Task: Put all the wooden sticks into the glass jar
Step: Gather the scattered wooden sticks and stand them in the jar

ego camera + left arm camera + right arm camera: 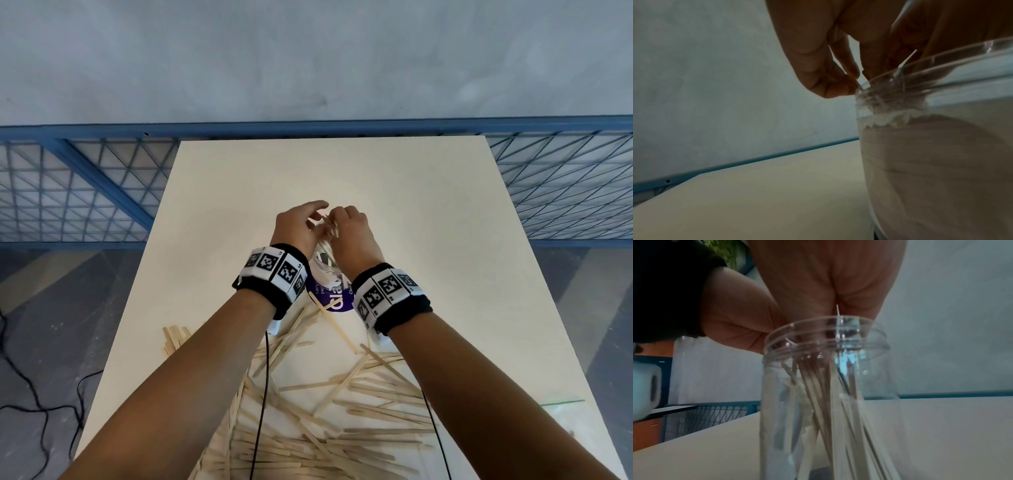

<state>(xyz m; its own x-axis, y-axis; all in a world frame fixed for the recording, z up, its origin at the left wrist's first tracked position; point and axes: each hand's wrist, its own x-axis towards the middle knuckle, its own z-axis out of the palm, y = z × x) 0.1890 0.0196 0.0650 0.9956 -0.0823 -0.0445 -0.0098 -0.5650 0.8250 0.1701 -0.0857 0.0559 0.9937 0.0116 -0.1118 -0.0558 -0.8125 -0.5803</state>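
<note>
Both hands meet above the clear glass jar (327, 265): right hand (354, 236) pinching a bundle of pale wooden sticks (333, 224) at its mouth, left hand (298, 229) curled beside, grip unclear. Loose sticks (342, 411) lie under the forearms.

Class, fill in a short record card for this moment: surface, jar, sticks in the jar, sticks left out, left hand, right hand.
surface: cream table
jar: clear glass jar, upright, lid off
sticks in the jar: a bundle of wooden sticks standing inside, leaning
sticks left out: loose sticks scattered on the near part of the table
left hand: left hand above the jar mouth, fingers curled at the stick tops
right hand: right hand over the jar mouth, gripping sticks
</note>
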